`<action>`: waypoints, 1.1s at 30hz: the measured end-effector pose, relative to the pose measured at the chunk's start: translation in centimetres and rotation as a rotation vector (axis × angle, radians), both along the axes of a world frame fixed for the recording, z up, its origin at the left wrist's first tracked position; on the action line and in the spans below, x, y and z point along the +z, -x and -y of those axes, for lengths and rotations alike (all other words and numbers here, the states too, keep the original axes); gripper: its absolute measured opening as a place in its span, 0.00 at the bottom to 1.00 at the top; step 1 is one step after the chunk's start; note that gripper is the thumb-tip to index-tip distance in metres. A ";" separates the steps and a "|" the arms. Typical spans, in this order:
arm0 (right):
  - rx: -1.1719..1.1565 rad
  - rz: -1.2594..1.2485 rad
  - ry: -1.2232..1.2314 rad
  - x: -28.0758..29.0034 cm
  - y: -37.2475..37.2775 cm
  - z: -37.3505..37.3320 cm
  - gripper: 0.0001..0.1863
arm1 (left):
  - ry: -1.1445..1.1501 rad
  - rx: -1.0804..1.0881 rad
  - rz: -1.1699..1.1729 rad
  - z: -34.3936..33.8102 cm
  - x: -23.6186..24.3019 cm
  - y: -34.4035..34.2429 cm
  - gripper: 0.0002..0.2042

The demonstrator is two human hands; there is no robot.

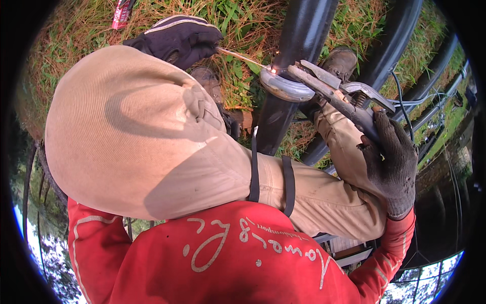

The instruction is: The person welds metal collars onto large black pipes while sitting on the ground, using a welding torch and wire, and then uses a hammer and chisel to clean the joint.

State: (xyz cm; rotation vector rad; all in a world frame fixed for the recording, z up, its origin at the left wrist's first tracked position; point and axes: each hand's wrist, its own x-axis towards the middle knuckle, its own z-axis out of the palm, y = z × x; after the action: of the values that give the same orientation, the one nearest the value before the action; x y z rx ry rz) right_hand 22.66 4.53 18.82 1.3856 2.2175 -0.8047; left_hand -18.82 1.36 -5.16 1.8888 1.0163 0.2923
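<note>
My left hand (188,43), in a dark glove with pale piping, is closed at the near end of a thin, pale rod (243,57). Its far end meets a bright, sparking spot on a grey metal ring (288,88) around a thick black pipe (304,35). In a grey knit glove, my right hand (392,162) grips the handle of a spring-loaded welding clamp (349,99). The clamp's jaws reach over the ring's right side; whether they touch it I cannot tell. Part of the left forearm is hidden behind my beige trouser leg (131,126).
Further black pipes (390,45) run alongside on the right, with a dark cable (398,96) near the clamp. My boots (340,63) rest on grass and dry needles (253,25). A red package (121,14) lies at the upper left.
</note>
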 end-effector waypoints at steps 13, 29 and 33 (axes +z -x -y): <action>-0.002 0.046 0.062 0.1 0.1 -0.2 0.33 | 0.004 -0.003 0.000 0.0 0.2 0.0 0.16; 0.006 0.070 0.058 0.2 0.4 -0.2 0.33 | 0.005 -0.001 0.005 0.0 0.5 0.0 0.16; -0.014 0.062 0.074 0.2 0.2 -0.1 0.33 | 0.008 0.002 0.005 -0.1 0.5 0.0 0.16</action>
State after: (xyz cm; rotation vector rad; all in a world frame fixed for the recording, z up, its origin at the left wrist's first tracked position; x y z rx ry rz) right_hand 22.45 4.68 19.02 1.3739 2.1115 -0.8290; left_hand -18.81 1.44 -4.68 1.8787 1.0141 0.2937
